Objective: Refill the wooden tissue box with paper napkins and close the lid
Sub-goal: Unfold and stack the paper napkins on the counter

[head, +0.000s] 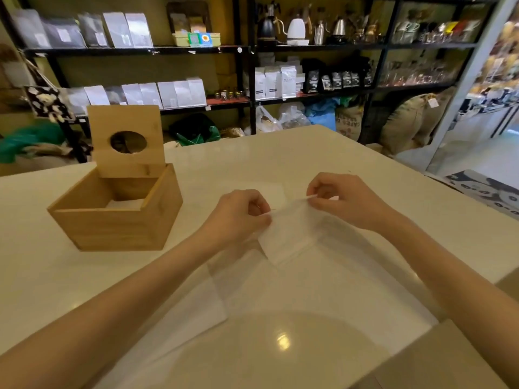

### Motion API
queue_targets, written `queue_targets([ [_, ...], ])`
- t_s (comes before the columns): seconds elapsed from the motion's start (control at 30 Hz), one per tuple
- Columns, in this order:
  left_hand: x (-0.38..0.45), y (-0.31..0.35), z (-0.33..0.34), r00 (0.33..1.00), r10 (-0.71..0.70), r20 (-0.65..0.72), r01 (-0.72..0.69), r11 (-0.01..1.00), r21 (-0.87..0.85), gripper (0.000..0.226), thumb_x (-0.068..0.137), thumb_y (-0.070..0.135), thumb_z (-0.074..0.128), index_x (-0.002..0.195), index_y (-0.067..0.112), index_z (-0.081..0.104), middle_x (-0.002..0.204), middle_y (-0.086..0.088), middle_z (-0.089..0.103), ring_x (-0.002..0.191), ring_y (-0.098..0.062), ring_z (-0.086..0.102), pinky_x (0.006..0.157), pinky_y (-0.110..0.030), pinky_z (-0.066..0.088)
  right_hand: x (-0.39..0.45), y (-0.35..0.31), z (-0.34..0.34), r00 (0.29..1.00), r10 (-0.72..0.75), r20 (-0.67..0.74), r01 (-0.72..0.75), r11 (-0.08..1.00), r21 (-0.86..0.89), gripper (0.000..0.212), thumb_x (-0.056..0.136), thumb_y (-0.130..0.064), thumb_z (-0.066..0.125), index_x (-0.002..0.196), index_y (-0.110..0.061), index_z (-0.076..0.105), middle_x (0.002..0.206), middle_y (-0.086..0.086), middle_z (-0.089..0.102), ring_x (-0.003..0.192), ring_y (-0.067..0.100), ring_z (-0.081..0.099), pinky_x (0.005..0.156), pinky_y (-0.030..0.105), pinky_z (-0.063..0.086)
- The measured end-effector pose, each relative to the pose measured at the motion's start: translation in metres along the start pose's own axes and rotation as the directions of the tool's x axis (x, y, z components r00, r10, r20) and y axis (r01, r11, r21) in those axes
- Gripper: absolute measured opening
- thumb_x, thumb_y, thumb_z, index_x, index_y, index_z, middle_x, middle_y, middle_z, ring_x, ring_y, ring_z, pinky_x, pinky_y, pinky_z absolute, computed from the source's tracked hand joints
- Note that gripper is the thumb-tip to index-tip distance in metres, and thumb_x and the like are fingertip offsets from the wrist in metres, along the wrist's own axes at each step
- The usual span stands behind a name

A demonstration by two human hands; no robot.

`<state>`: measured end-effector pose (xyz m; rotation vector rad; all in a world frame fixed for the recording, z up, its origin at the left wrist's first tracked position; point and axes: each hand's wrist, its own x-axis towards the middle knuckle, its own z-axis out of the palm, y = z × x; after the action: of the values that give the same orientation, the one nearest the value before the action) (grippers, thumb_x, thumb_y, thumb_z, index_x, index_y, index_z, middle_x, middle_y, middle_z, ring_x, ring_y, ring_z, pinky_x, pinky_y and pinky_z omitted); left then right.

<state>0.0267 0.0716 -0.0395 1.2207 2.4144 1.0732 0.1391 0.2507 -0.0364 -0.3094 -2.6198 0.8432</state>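
Note:
A wooden tissue box [118, 223] stands on the white table at the left, its hinged lid [127, 141] upright with an oval hole in it. White napkins [125, 204] lie at the bottom of the box. In front of me, both hands pinch the top edge of one white paper napkin [289, 234] that hangs above the table. My left hand [238, 214] grips its left corner and my right hand [342, 200] grips its right corner. Another napkin [272, 192] lies flat on the table behind the hands.
The white table [280, 158] ends at the right edge near a tan surface [449, 357] at the bottom right. Black shelves [244, 49] with bags, kettles and jars line the back wall. Sacks [412, 122] sit on the floor beyond the table.

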Motion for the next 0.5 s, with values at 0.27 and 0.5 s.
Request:
queue_targets([
  [0.27, -0.057, -0.007, -0.073, 0.958, -0.283, 0.042, 0.277, 0.878, -0.391, 0.011, 0.083, 0.011, 0.061, 0.091, 0.015, 0.066, 0.082, -0.001, 0.071, 0.071, -0.012, 0.069, 0.057, -0.022, 0.059, 0.003, -0.079, 0.007, 0.991, 0.011, 0.137, -0.083, 0.840, 0.536, 0.012, 0.082, -0.004, 0.063, 0.082, -0.012, 0.072, 0.066, 0.001, 0.072, 0.059, 0.012, 0.065, 0.054, 0.022, 0.057],
  [0.5, -0.111, -0.033, -0.103, 0.905, -0.401, 0.141, 0.417, 0.775, -0.475, 0.010, 0.078, 0.010, 0.064, 0.081, 0.015, 0.072, 0.063, 0.004, 0.071, 0.050, -0.009, 0.064, 0.040, -0.018, 0.051, -0.003, -0.111, 0.050, 0.887, 0.020, 0.462, -0.372, 0.623, 0.688, 0.013, 0.085, -0.001, 0.056, 0.080, -0.009, 0.066, 0.045, -0.008, 0.062, 0.041, 0.002, 0.057, 0.040, 0.016, 0.049],
])
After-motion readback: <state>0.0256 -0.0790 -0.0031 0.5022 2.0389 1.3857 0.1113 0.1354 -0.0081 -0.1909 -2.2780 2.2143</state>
